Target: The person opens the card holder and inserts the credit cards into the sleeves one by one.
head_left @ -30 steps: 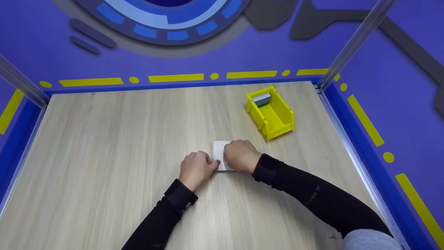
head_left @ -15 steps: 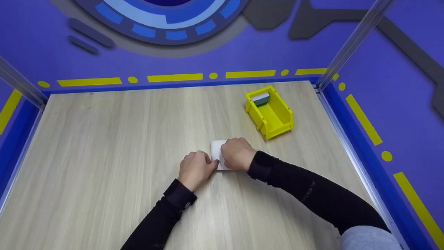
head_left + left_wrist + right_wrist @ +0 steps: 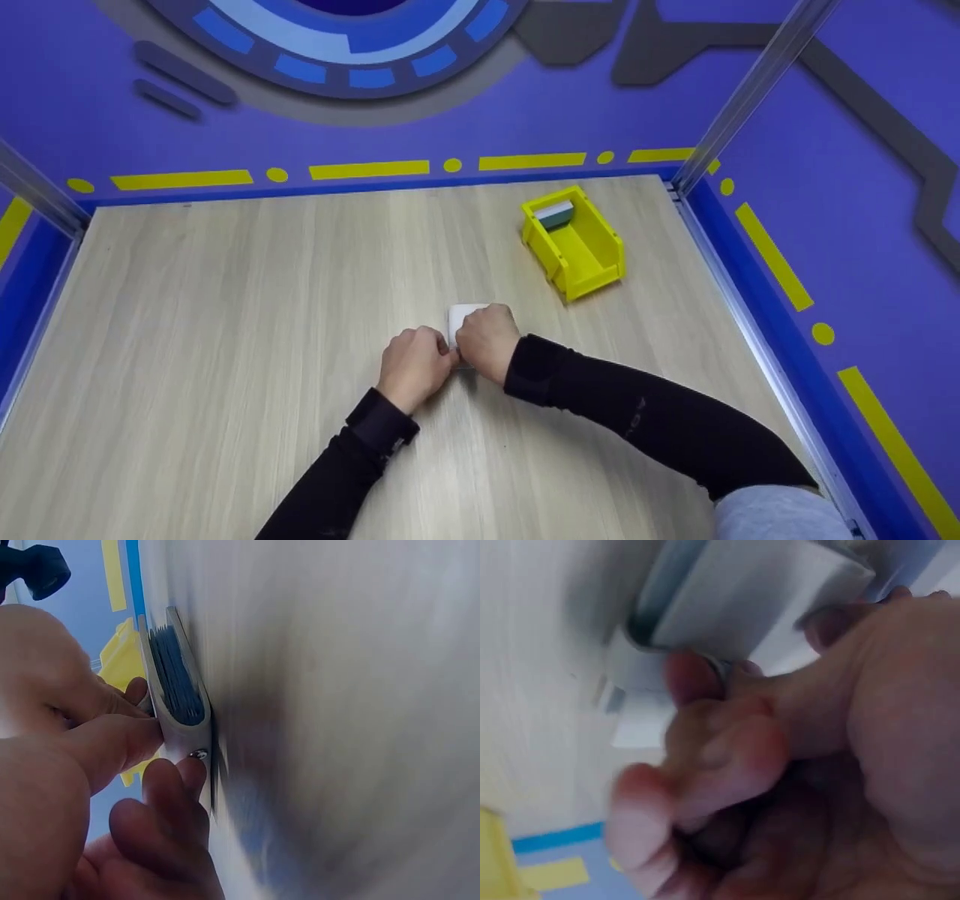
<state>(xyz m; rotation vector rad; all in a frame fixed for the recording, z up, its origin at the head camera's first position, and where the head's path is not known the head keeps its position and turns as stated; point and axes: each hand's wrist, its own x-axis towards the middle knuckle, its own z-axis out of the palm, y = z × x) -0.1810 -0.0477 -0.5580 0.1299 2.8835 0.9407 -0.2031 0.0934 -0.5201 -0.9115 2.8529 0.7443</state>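
A small white flat case (image 3: pixel 459 319) lies on the wooden table (image 3: pixel 225 315), mostly covered by my hands. My left hand (image 3: pixel 414 366) pinches its near left edge with thumb and fingers curled. My right hand (image 3: pixel 486 341) lies over the case with its fingers curled around it. In the left wrist view the case (image 3: pixel 178 701) stands on edge, showing a blue inner part and a small metal stud. In the right wrist view the blurred white case (image 3: pixel 735 607) sits above my curled fingers (image 3: pixel 705 757).
A yellow open bin (image 3: pixel 574 244) stands at the back right of the table, holding a white-and-teal block (image 3: pixel 556 214) at its far end. Blue walls with yellow stripes and metal posts enclose the table.
Both hands and the white case have shifted slightly left. My right hand has closed further over the case, hiding more of it.
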